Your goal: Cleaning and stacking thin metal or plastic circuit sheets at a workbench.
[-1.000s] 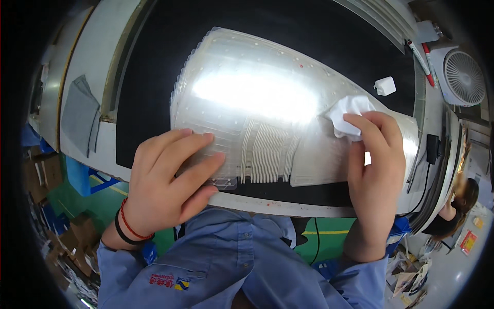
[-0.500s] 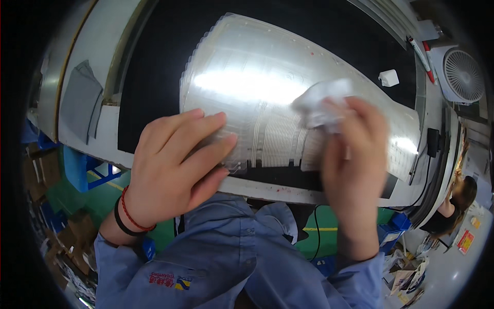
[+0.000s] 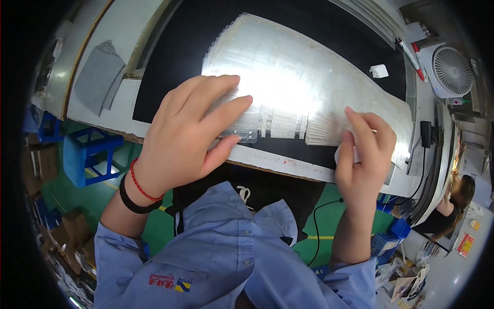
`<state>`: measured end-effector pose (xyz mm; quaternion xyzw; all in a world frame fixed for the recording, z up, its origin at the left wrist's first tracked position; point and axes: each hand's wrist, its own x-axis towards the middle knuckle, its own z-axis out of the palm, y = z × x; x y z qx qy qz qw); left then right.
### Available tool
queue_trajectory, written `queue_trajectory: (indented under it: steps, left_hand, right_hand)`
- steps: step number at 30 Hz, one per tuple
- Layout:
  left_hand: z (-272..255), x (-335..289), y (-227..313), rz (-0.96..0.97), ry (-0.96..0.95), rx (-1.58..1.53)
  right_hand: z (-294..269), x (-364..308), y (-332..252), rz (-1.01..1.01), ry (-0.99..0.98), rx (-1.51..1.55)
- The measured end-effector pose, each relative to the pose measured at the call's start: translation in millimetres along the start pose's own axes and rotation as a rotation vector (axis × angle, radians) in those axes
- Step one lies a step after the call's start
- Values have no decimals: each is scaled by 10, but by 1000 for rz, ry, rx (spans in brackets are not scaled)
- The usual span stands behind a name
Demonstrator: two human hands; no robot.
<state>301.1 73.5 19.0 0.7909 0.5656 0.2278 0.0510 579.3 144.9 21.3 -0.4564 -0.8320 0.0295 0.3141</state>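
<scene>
A fanned stack of clear, shiny plastic sheets with fine printed lines (image 3: 288,56) lies on a black mat (image 3: 170,56). My left hand (image 3: 188,126) rests on the stack's left front corner, fingers spread and holding nothing. At the right front part of the stack is my right hand (image 3: 366,152), its fingers bent. A small bit of white wiping cloth (image 3: 338,154) shows beside the palm; most of it is hidden under the hand. Bright glare covers the middle of the top sheet.
A crumpled white piece (image 3: 379,71) lies on the mat at the far right. Beyond are markers (image 3: 418,61) and a white fan (image 3: 452,69). Grey cloth pieces (image 3: 100,77) lie at left. A blue stool (image 3: 85,157) stands below. Another person (image 3: 450,206) is at far right.
My right hand has come down from the sheet's middle toward its right front edge, and the white cloth is now mostly hidden under it. My left hand stays on the stack.
</scene>
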Motion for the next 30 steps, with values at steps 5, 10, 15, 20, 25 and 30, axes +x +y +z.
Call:
queue_trajectory:
  steps: [5,10,15,20,25,30]
  left_hand:
    - [-9,4,12,6,-29,8]
    - [-11,13,16,-3,-45,28]
    - [-14,39,30,5,-48,54]
    - [-23,55,27,5,-59,68]
    - [-19,47,7,-14,-104,69]
    - [-8,62,1,-10,-100,90]
  right_hand:
    - [20,-91,38,-87,-144,-47]
    - [45,-109,10,-37,-152,-71]
    - [46,-114,26,-8,-157,-72]
    - [51,-99,32,-6,-159,-68]
    - [48,-75,32,11,-183,-66]
    - [40,-82,50,3,-198,-61]
